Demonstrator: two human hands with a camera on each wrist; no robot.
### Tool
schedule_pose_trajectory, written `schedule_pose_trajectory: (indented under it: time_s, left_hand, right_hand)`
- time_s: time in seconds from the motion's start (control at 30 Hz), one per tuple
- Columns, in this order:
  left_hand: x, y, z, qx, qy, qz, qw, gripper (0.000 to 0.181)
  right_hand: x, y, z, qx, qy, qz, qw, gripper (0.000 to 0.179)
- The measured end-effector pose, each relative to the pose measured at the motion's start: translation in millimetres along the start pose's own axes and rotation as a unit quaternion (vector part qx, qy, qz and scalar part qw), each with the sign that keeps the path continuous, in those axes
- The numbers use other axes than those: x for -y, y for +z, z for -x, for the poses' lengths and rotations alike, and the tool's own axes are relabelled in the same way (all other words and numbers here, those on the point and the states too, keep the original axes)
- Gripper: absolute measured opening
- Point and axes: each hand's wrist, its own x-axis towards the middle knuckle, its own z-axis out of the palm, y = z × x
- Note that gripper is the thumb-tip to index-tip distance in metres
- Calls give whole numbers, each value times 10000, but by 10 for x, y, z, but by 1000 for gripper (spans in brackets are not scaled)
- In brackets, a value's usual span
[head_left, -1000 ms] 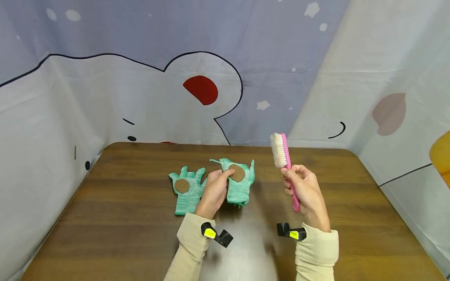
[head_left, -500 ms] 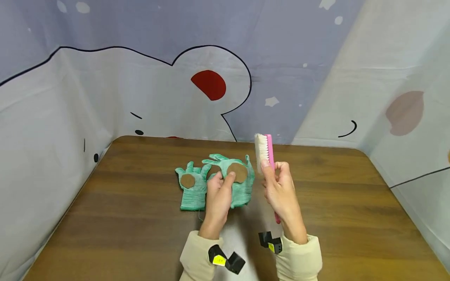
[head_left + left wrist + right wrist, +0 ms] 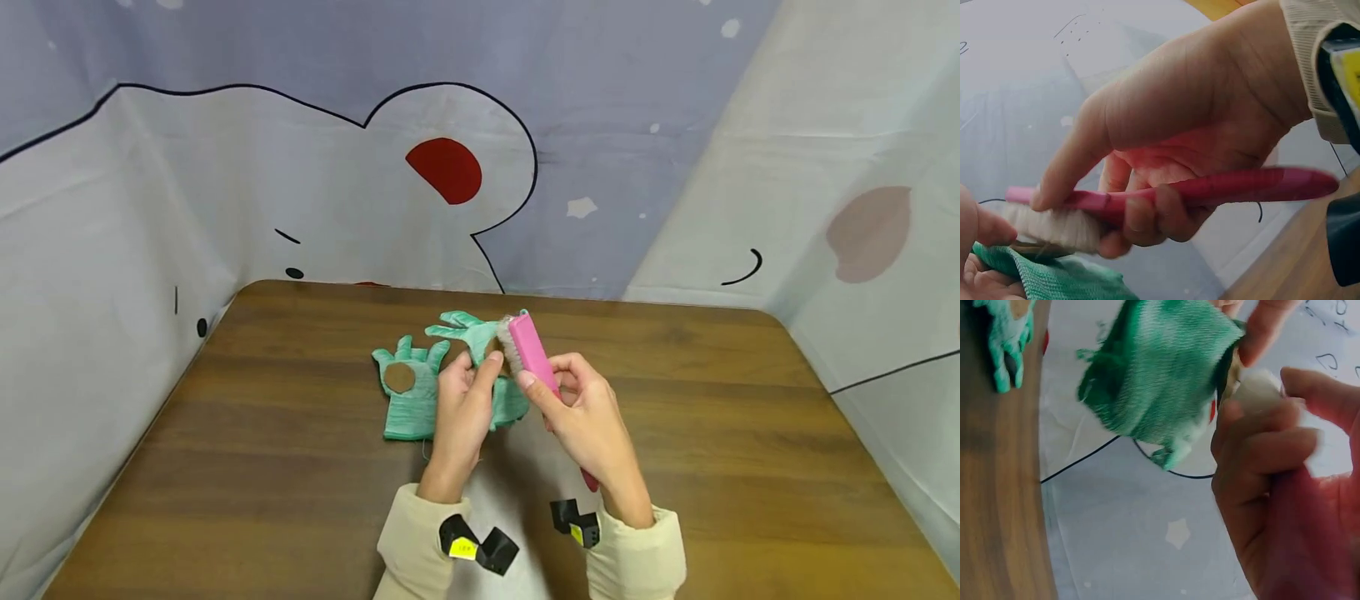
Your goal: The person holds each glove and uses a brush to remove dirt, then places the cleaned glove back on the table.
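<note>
My left hand point(image 3: 462, 412) pinches a green knit glove point(image 3: 510, 402) above the table, thumb on top near its brown round patch. In my right hand point(image 3: 592, 417) is a pink-handled brush point(image 3: 528, 346), gripped along the handle with the thumb on its back. The white bristles point(image 3: 1060, 228) meet the patch of the held glove, as the left wrist view shows. Most of that patch is hidden behind brush and thumb in the head view. A second green glove point(image 3: 411, 408) lies flat to the left, its own brown patch point(image 3: 399, 377) facing up.
A brown wooden table point(image 3: 712, 417) lies under both hands. Printed cloth point(image 3: 600, 125) hangs behind it and along the sides. Black camera mounts point(image 3: 480, 546) sit on both wrists, close to each other.
The right hand has brought the brush leftward and tilted it down onto the held glove's patch. The left hand keeps its pinch on that glove; the other glove stays put.
</note>
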Motion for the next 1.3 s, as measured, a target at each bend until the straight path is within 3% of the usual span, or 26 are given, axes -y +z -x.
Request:
schedule_pose_trajectory:
  time_s: [0.37,0.57,0.73,1.03,1.3]
  left_hand:
    - [-15,42,18,13,96,-396,9992,31]
    - [-10,43,16,76,36,178,9998,32]
    - [-16,41,20,339,139,627,9974,24]
    - [-14,22,25,560,280,789,9949,25]
    - [-12,-1,4,518,319,655,9960,25]
  right_hand:
    - [-73,24,-32,-282,-206,-160,9993,39]
    - [-152,-31,-78,-306,-480,-825,9950,32]
    - [-176,-79,-91,-339,-354,-1277,9906,32]
    - [-179,-116,-110,-670,-245,-1430,9872,33]
    - [-273,-159,-160,-873,77,-1359,9868,35]
